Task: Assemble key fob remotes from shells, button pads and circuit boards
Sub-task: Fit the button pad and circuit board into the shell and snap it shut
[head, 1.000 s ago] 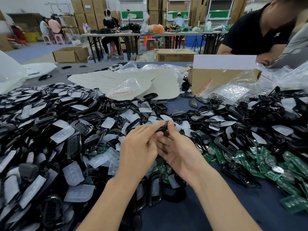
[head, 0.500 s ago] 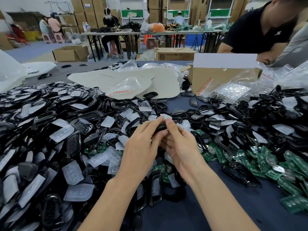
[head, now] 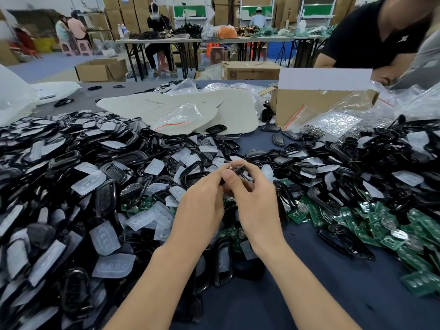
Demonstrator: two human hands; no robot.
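Change: right hand [head: 259, 206] had rolled from palm-up to knuckles-up, closing over the part that both hands held.
Shells, pads: black shells [head: 71, 160] and clear pads [head: 88, 183] lay heaped on the left of the bench [head: 309, 294].
Left hand: left hand [head: 202, 206] pinched the part's left end with its fingertips.
Fob: fob [head: 238, 170] was held above the pile between both hands, mostly hidden; its contents could not be told.
Right hand: fingers were curled over the fob, thumb pressed on its near edge.
Boards: green boards [head: 392, 232] lay scattered to the right.
Meaning: the turn-over looked like a squeeze to seat or snap this unit; heaps remained unassembled.
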